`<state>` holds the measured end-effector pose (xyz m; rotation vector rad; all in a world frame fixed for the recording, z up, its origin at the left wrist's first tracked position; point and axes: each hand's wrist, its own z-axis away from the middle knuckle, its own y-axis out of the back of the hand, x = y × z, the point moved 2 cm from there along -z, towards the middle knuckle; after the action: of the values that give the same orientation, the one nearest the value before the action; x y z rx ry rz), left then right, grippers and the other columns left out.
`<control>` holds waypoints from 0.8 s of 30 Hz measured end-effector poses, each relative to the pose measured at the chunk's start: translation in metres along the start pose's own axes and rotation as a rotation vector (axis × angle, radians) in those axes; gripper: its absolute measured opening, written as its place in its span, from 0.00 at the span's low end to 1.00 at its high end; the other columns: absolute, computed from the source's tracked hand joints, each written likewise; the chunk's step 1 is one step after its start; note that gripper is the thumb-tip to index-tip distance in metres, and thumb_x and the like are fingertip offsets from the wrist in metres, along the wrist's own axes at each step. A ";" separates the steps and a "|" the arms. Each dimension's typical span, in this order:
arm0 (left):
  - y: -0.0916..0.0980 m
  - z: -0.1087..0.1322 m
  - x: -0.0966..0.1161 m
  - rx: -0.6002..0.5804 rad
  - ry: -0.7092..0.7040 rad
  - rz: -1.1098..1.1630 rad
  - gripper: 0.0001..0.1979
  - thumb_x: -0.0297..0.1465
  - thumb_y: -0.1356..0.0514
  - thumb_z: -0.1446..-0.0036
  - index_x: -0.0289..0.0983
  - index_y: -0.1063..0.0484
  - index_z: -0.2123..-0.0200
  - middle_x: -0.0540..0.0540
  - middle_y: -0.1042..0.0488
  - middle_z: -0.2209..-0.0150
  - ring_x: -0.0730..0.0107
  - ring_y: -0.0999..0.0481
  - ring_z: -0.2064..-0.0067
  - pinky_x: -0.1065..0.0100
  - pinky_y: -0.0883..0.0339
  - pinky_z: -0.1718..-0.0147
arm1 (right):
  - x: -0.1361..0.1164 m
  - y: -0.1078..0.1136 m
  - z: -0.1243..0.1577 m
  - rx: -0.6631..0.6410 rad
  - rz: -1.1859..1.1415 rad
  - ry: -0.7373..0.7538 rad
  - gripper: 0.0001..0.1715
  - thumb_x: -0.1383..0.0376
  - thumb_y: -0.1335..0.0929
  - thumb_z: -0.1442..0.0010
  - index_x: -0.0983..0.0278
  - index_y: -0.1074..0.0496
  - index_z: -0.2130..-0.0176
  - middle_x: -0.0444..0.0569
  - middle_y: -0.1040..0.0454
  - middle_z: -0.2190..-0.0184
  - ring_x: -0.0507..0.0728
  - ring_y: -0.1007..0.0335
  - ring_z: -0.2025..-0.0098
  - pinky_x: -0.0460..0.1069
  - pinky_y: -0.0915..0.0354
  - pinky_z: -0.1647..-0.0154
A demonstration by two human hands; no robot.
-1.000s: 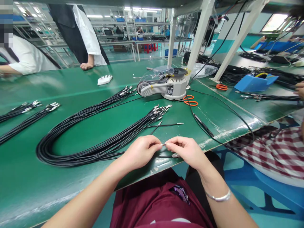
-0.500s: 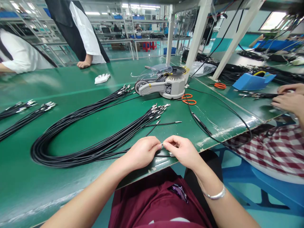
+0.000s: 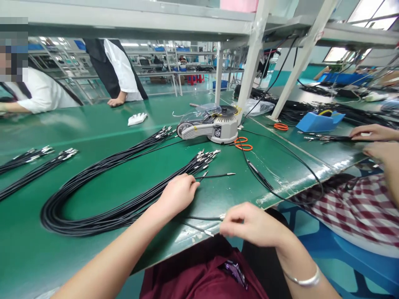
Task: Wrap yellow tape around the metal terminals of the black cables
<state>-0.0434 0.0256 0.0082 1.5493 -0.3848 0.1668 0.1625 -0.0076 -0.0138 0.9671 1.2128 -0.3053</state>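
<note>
My left hand (image 3: 180, 193) lies over the near arm of a curved bundle of black cables (image 3: 115, 211), its fingers closed at a black cable (image 3: 215, 175) whose tip points right. Another short cable end (image 3: 204, 175) shows beside those fingers. At the table's front edge, my right hand (image 3: 246, 224) is curled with thumb and fingertips together; whatever they hold, if anything, is hidden. Just left of its fingertips is a metal cable end (image 3: 222, 216). A separate cable with a pale tip (image 3: 209, 233) lies at the edge between my hands.
Beyond the bundle stands a grey tape dispenser (image 3: 221, 128), with orange-handled scissors (image 3: 243, 144) beside it. A black pen-like tool (image 3: 260, 174) lies to the right. More cable bundles (image 3: 40, 170) lie left. A co-worker's hands (image 3: 374, 141) handle cables near a blue holder (image 3: 319, 121).
My hands have moved apart from the cable tip they pinched together; it now lies at the edge. The left moved up-left onto the cables, the right toward the edge. The view tilted upward.
</note>
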 end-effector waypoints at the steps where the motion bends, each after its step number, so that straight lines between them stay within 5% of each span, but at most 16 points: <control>1: -0.003 -0.007 -0.001 0.022 0.020 -0.021 0.12 0.35 0.46 0.42 0.35 0.26 0.67 0.41 0.25 0.65 0.61 0.28 0.58 0.64 0.38 0.56 | 0.006 0.009 -0.005 0.093 0.053 -0.003 0.11 0.60 0.34 0.41 0.61 0.23 0.69 0.43 0.24 0.74 0.54 0.29 0.71 0.46 0.35 0.70; 3: -0.011 -0.020 0.000 0.040 0.044 -0.025 0.08 0.32 0.43 0.44 0.34 0.26 0.68 0.40 0.26 0.64 0.59 0.27 0.57 0.63 0.38 0.56 | 0.020 0.028 -0.022 0.383 0.235 -0.022 0.11 0.62 0.34 0.41 0.59 0.25 0.59 0.45 0.24 0.64 0.53 0.29 0.69 0.48 0.34 0.63; 5: -0.015 -0.026 0.002 0.046 0.044 -0.003 0.07 0.29 0.44 0.45 0.34 0.26 0.69 0.40 0.26 0.65 0.59 0.27 0.58 0.63 0.37 0.57 | 0.033 0.042 -0.045 0.506 0.402 -0.063 0.15 0.65 0.33 0.43 0.58 0.26 0.55 0.48 0.28 0.57 0.52 0.30 0.69 0.51 0.34 0.59; 9: -0.018 -0.022 0.012 0.017 -0.004 0.113 0.07 0.27 0.44 0.48 0.35 0.27 0.74 0.43 0.25 0.69 0.62 0.26 0.64 0.65 0.36 0.61 | 0.044 0.059 -0.087 0.503 0.426 -0.051 0.06 0.67 0.32 0.44 0.60 0.23 0.68 0.49 0.26 0.62 0.57 0.28 0.61 0.52 0.36 0.54; 15: -0.024 -0.012 0.027 -0.034 -0.004 0.406 0.15 0.32 0.49 0.42 0.34 0.26 0.58 0.47 0.22 0.71 0.70 0.26 0.72 0.71 0.34 0.72 | 0.033 0.067 -0.103 0.566 0.279 -0.019 0.16 0.72 0.35 0.43 0.61 0.26 0.56 0.51 0.30 0.48 0.57 0.32 0.49 0.51 0.40 0.46; 19: -0.028 -0.011 0.032 0.044 0.003 0.507 0.14 0.35 0.47 0.43 0.37 0.24 0.61 0.46 0.22 0.64 0.68 0.25 0.65 0.70 0.33 0.65 | 0.030 0.045 -0.078 0.547 0.093 -0.090 0.17 0.60 0.40 0.37 0.65 0.26 0.60 0.53 0.23 0.63 0.55 0.25 0.66 0.51 0.31 0.64; 24: -0.031 -0.007 0.027 0.092 -0.003 0.555 0.10 0.35 0.44 0.46 0.38 0.24 0.68 0.47 0.23 0.68 0.67 0.26 0.66 0.68 0.35 0.64 | 0.027 0.014 -0.056 0.464 -0.359 -0.153 0.14 0.57 0.30 0.48 0.66 0.26 0.70 0.45 0.24 0.77 0.51 0.29 0.75 0.45 0.35 0.75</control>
<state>-0.0063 0.0286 -0.0116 1.5004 -0.8134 0.6194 0.1456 0.0507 -0.0326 1.0924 1.1940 -0.9614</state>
